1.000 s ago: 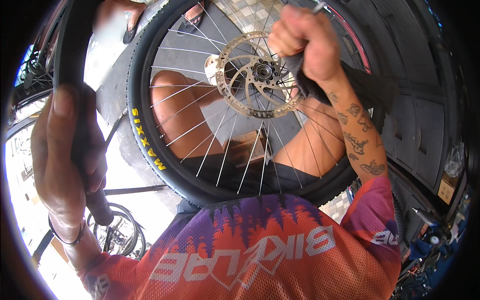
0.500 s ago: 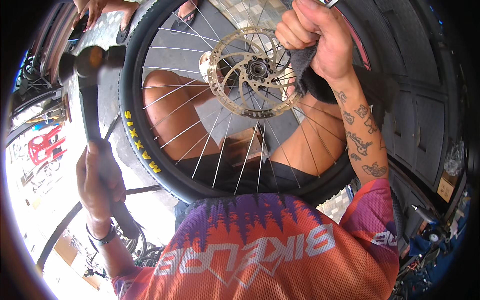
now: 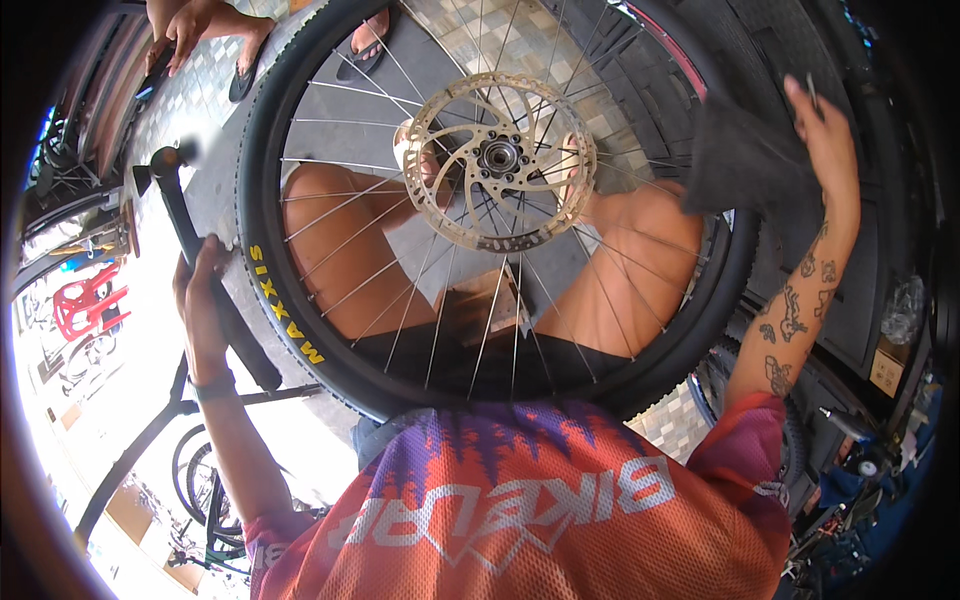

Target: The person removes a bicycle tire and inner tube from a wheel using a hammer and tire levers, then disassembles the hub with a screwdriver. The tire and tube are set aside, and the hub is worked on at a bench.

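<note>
"Both hands had shifted over the last second: the right hand (image 3: 828, 135) swung from beside the rotor, at 2 o'clock, out to 3 o'clock, and the left hand (image 3: 200, 290) looked smaller in view, at 8."

"Clock centred where?"

"On the hub (image 3: 499, 155) of the bicycle wheel (image 3: 258, 200). That wheel stood between the hands, the person's bare legs (image 3: 345, 250) showing through its spokes, and the disc rotor (image 3: 513, 241) faced the camera."

"Did either hand touch it?"

"Neither. They were well apart, the left just outside the tyre and the right farther out."

"What did they carry?"

"Left was clamped on the handle of a hammer (image 3: 240, 335), its head up at 9 o'clock. Right had a slim metal piece (image 3: 811, 92) between its fingers."

"And the dark cloth (image 3: 745, 160)?"

"At 3 o'clock, reaching from the right hand in over the tyre's edge. Whether it brushed the rubber, or how firmly the fingers had it, I couldn't tell."

"Anyone else around?"

"Another person's hands (image 3: 185, 35) at 10 o'clock, plus a sandalled foot (image 3: 365, 45) nearer 11."
</note>
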Motion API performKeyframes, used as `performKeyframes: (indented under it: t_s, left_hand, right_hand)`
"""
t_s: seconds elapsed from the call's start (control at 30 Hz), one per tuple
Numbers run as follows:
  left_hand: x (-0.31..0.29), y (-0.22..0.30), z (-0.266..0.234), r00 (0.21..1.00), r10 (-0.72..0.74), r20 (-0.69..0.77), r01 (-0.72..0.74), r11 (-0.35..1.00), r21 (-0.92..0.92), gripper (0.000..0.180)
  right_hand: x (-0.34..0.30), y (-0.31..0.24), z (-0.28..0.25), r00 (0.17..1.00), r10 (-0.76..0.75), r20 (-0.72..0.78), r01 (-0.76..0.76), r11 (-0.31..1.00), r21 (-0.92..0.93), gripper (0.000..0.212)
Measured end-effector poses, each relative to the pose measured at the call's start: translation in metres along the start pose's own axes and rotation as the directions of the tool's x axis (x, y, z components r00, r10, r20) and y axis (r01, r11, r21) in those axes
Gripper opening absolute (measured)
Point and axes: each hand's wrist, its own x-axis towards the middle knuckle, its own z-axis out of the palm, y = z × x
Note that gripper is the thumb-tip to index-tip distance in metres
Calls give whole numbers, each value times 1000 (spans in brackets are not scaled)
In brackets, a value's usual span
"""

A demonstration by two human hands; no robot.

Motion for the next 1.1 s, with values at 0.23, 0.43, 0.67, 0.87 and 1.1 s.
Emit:
performKeyframes:
  t_s: [0.23, 0.43, 0.67, 0.87, 1.1]
  left_hand:
    - [69, -28, 18, 995, -87, 55, 100, 936, -337, 55]
    - [68, -21, 42, 951, -180, 252, 289, 810, -510, 33]
    - [71, -38, 50, 963, -188, 192, 266, 777, -571, 29]
    - [69, -38, 50, 956, -212, 205, 293, 753, -590, 28]
    - [64, -34, 54, 964, -205, 166, 264, 743, -615, 33]
  right_hand:
    - [-35, 78, 11, 987, 80, -142, -107, 976, -192, 64]
    - [-30, 55, 7, 833, 38, -553, 289, 822, 491, 43]
    - [-34, 28, -32, 475, -212, -854, 462, 886, 37, 49]
    - [-45, 16, -42, 425, -341, -839, 277, 931, -238, 56]
    - [-59, -63, 10, 784, -171, -596, 549, 639, 539, 56]
